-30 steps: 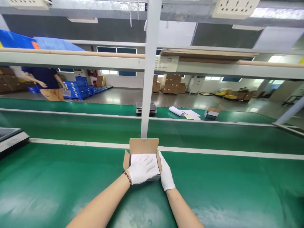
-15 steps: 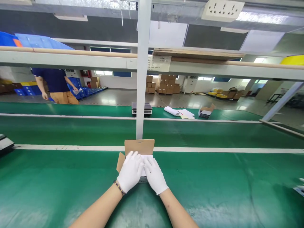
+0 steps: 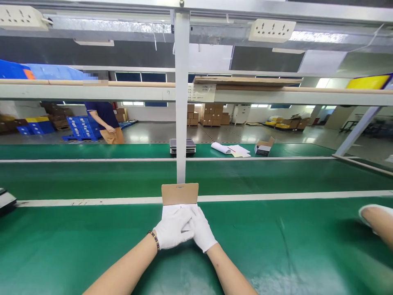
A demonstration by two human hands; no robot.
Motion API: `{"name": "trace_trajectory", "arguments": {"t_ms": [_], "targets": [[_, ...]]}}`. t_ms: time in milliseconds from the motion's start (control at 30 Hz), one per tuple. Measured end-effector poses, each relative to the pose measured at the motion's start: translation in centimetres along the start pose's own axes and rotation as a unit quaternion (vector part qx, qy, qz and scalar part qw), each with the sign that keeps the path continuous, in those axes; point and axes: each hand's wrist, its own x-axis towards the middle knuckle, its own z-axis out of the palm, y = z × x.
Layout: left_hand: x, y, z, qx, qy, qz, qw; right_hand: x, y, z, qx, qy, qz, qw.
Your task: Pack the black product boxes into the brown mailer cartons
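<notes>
A small cardboard box (image 3: 179, 194) stands on the green surface in front of me, its brown lid flap raised at the back. White paper or a white panel (image 3: 172, 209) shows at its top, just before the flap. My left hand (image 3: 173, 230), in a white glove, lies across it with fingers stretched out to the right. From the other side my gloved right hand (image 3: 201, 231) rests on it too, fingers extended and partly overlapped by the left. Both hands cover most of the box front. I cannot see what lies beneath them.
A metal post (image 3: 181, 102) rises behind the box. Farther back on the belt (image 3: 138, 150) are a scale-like device (image 3: 189, 146), papers (image 3: 236, 150) and another open box (image 3: 264, 146). A co-worker's gloved hand (image 3: 376, 215) reaches in at right. Another person (image 3: 104, 121) is beyond the belt.
My left hand has turned and slid toward the right hand. The box's left side flap no longer shows. A co-worker's hand has come in at right, and the far person has shifted right.
</notes>
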Motion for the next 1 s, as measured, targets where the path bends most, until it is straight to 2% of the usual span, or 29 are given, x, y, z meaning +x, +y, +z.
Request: {"name": "trace_trajectory", "arguments": {"t_ms": [67,133,200,267,333,467,533,567,633,667,733,800,900,933,1000], "targets": [[0.5,-0.3,-0.1,0.018,-0.015,-0.004,1.0,1.2,0.5,-0.5,0.096,0.036,0.091,0.991],[0.4,-0.8,0.2,0.018,-0.029,-0.021,0.999,3.4,0.2,-1.9,0.174,0.079,0.192,0.963],[0.3,-1.2,0.6,0.016,-0.043,-0.049,0.998,6.1,-0.8,-3.9,0.209,0.092,0.22,0.948],[0.4,-1.2,0.7,0.018,-0.052,-0.075,0.996,7.6,-2.3,-5.5,0.268,0.063,0.23,0.934],[0.6,-1.1,0.5,0.022,-0.049,-0.082,0.995,7.1,-3.5,-6.0,0.273,0.054,0.247,0.928],[-0.3,-1.1,0.4,-0.031,-0.031,-0.042,0.998,1.7,-4.0,-4.2,0.251,0.094,0.289,0.919],[-1.7,-1.4,1.0,-0.11,0.039,-0.06,0.991,-0.6,-3.4,-3.0,0.254,0.095,0.275,0.922],[-2.4,-1.6,1.5,-0.155,0.102,-0.095,0.978,-1.2,-3.0,-2.7,0.259,0.089,0.262,0.925],[-3.6,-2.1,2.3,-0.216,0.231,-0.199,0.927,-1.6,-2.1,-2.2,0.268,0.074,0.235,0.931],[-3.9,-2.3,2.7,-0.229,0.272,-0.247,0.901,-1.4,-1.7,-2.1,0.266,0.069,0.225,0.935],[-3.8,-2.9,3.0,-0.225,0.302,-0.307,0.874,-0.7,-0.8,-1.8,0.249,0.066,0.201,0.945],[-3.1,-3.5,3.2,-0.207,0.314,-0.325,0.868,0.1,0.0,-1.4,0.224,0.073,0.177,0.956],[-2.1,-4.7,3.4,-0.202,0.366,-0.345,0.841,1.0,0.8,-0.8,0.184,0.092,0.155,0.966],[-2.0,-5.1,3.6,-0.205,0.375,-0.343,0.836,1.2,1.0,-0.7,0.165,0.093,0.145,0.971],[-2.1,-5.5,3.8,-0.193,0.361,-0.329,0.851,1.3,1.1,-0.7,0.117,0.086,0.105,0.984]]}}
